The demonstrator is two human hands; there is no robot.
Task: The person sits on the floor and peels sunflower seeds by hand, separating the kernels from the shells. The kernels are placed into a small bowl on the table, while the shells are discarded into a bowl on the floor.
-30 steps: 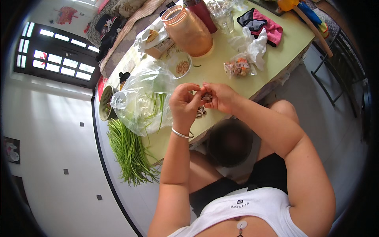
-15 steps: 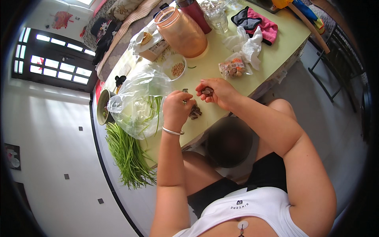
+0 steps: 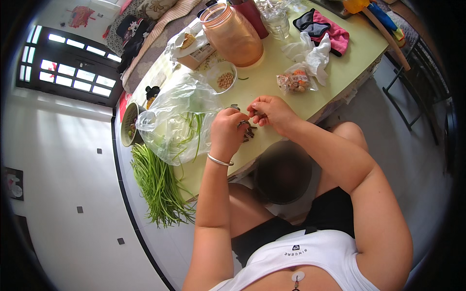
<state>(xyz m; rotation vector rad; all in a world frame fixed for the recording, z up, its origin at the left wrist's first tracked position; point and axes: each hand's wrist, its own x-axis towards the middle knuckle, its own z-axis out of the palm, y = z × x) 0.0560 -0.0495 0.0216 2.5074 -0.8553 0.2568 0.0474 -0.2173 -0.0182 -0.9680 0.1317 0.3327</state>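
Both hands meet over the tabletop (image 3: 272, 87): left hand (image 3: 227, 132) curled shut, right hand (image 3: 272, 112) pinching a small dark piece (image 3: 248, 131), beside a plastic bag (image 3: 179, 116).

Bright, even daylight fills the scene, the pale floor (image 3: 63, 194) washed nearly white, while the dark-framed window (image 3: 73, 65) at the upper left glows with blown-out panes. Shadows are soft; a blurred dark patch sits below the bench (image 3: 272, 82) near edge. The clear plastic bag (image 3: 179, 116) catches mild glare. Fisheye bending curves straight edges, and a black vignette rings the frame; the centre is sharp.
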